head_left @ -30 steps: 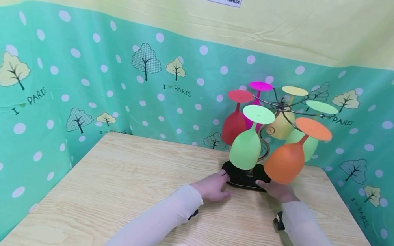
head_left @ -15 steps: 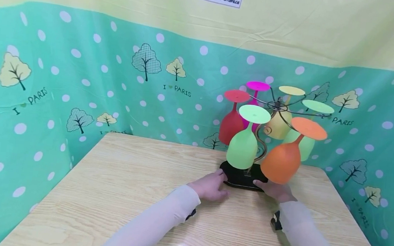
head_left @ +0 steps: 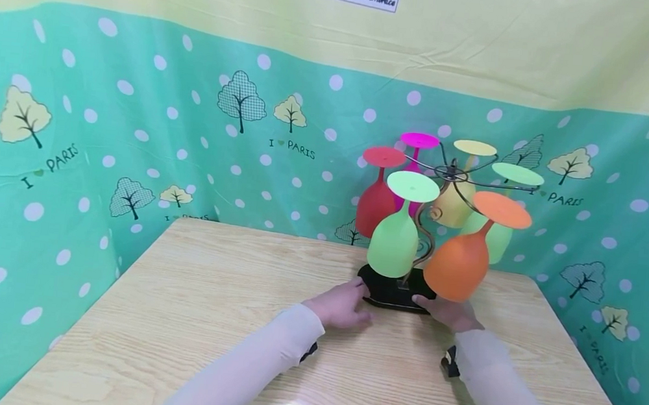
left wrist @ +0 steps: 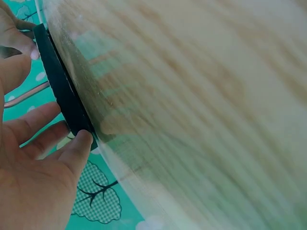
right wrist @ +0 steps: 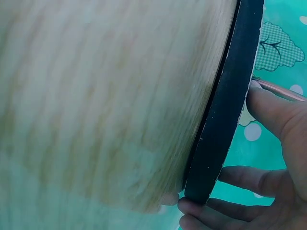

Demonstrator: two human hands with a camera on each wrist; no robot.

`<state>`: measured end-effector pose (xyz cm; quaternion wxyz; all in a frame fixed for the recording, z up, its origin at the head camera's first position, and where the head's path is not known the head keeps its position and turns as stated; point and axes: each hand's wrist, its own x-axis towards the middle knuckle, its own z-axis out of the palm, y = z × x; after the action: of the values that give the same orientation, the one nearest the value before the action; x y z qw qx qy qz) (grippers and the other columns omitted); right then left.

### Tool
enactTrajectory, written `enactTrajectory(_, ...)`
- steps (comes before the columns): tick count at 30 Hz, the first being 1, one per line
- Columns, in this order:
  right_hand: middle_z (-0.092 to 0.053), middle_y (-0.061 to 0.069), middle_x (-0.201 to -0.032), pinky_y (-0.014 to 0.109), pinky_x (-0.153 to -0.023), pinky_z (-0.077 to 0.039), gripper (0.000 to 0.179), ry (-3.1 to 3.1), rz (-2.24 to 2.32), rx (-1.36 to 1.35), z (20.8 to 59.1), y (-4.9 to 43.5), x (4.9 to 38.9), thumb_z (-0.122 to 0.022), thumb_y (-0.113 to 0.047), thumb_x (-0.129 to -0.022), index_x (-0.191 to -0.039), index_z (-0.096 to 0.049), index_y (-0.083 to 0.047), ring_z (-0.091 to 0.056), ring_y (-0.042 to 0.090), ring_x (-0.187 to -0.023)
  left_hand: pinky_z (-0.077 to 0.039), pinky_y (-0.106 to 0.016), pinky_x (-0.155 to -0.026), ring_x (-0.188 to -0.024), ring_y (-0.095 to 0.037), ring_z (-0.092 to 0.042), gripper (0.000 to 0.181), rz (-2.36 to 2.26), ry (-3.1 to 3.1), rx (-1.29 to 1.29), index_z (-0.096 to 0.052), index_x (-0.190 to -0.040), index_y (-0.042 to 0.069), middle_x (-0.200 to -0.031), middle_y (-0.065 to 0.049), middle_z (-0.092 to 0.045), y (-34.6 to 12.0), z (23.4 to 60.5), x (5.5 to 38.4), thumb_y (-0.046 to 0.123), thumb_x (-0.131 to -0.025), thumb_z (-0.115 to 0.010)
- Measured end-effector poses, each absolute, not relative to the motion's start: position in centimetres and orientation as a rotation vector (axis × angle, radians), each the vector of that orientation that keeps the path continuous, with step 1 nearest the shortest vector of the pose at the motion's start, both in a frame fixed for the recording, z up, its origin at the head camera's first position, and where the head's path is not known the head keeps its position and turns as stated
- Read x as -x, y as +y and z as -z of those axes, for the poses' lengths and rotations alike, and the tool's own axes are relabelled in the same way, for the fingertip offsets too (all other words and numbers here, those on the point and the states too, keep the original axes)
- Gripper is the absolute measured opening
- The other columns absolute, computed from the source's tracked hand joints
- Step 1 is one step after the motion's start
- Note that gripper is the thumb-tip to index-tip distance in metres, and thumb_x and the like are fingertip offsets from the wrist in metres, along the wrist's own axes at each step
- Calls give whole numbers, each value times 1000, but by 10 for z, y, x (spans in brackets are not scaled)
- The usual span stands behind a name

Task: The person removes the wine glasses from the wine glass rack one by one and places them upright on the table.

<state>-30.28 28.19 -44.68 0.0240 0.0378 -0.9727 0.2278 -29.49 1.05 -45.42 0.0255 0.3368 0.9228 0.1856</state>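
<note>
Right of centre in the head view, left hand (head_left: 340, 305) and right hand (head_left: 450, 312) grip with their fingers (left wrist: 38, 119) opposite ends of the black base (head_left: 393, 292) of the goblet rack (head_left: 452, 172) at the desk (head_left: 185, 306), apparently positioning it, which next calls for even, level support.

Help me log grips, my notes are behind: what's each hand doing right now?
Left hand: gripping the left end of the flat black oblong rack base.
Right hand: gripping that base's right end.
</note>
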Motion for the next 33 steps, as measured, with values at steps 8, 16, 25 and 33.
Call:
enactTrajectory(8,-37,28,-142,59,-100,-36,87,-3020,-700,-105,447,277,304,-69,-46,-84,-142,-31,5,-38,46,-127,-43,-24,-99,-113,-18,-56,53,-579,2854,-993,-58,-123,2,-125,-5,-52,6,453,297,42,-89,-64)
enactTrajectory(16,-39,27,-141,59,-97,-39,85,-2996,-732,-108,448,272,302,-70,-45,-83,-142,-31,4,-41,45,-125,-44,-25,-98,-113,-20,-57,52,-575,2850,-999,-58,-123,1,-125,-6,-52,2,453,298,42,-90,-62)
enactTrajectory(25,-40,25,-142,59,-97,-39,84,-3003,-753,-94,447,266,303,-70,-45,-83,-141,-33,2,-41,44,-125,-44,-27,-99,-112,-20,-57,48,-575,2852,-971,-58,-122,3,-124,-5,-52,-3,452,297,41,-92,-60)
enactTrajectory(33,-39,27,-142,58,-100,-37,86,-3020,-765,-88,445,259,303,-71,-46,-82,-141,-32,4,-38,45,-127,-46,-27,-96,-107,-19,-59,46,-574,2865,-986,-60,-119,3,-120,-5,-53,-9,450,295,41,-92,-60)
